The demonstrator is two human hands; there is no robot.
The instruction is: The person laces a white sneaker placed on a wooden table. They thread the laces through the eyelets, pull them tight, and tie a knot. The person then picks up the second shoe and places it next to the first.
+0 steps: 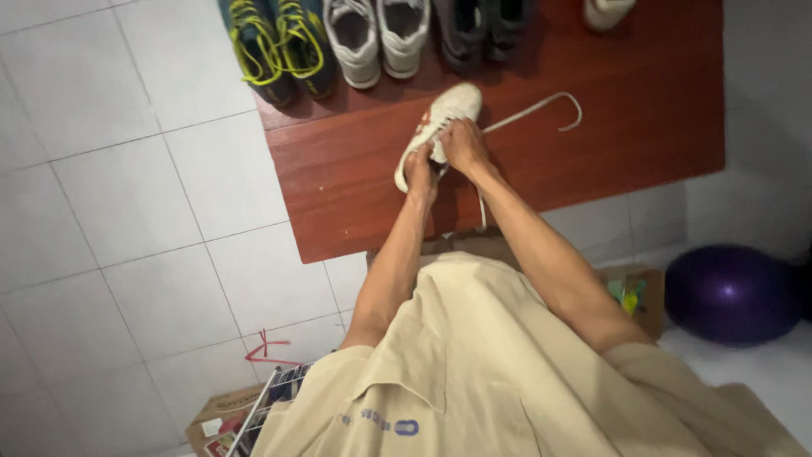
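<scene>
On the red-brown table [355, 178]:
Shoe: white sneaker [448, 110], lying mid-table.
Left hand [419, 172]: closed on the sneaker's heel end.
Right hand [463, 144]: fingers pinched at its lacing.
Lace [541, 106]: loose, trailing right.

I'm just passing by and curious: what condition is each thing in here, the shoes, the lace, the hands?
white shoe: on the wooden table, held by both hands, partly laced
white lace: loose, trailing across the table
left hand: gripping the shoe's heel end
right hand: pinching at the lacing
blue and yellow shoes: paired, laced
grey-white shoes: paired, side by side
dark shoes: paired
purple ball: on the floor
</scene>
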